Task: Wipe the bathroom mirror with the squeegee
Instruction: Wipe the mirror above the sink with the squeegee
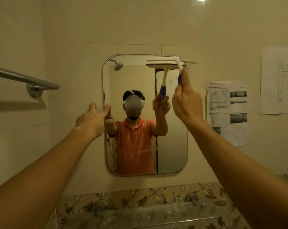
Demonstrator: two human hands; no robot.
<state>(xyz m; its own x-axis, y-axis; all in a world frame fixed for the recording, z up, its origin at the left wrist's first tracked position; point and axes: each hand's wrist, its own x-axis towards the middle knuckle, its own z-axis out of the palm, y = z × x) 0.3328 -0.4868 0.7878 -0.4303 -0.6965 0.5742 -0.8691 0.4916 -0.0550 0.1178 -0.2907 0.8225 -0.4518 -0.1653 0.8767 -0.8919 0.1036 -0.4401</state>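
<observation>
A rounded rectangular mirror (171,146) hangs on the tiled wall straight ahead. My right hand (187,103) grips the blue-and-white handle of a squeegee (178,63). Its white blade lies flat against the mirror's top right corner and reaches past the right rim. My left hand (92,119) rests with spread fingers on the mirror's left edge at mid height, fingertips touching the glass. The glass reflects both hands, the squeegee and a person in an orange shirt.
A chrome towel bar (24,80) juts from the wall at the left. Printed sheets (227,113) and a paper with a drawn figure (278,80) are stuck to the wall at the right. A patterned tile border and a ledge (140,210) run below the mirror.
</observation>
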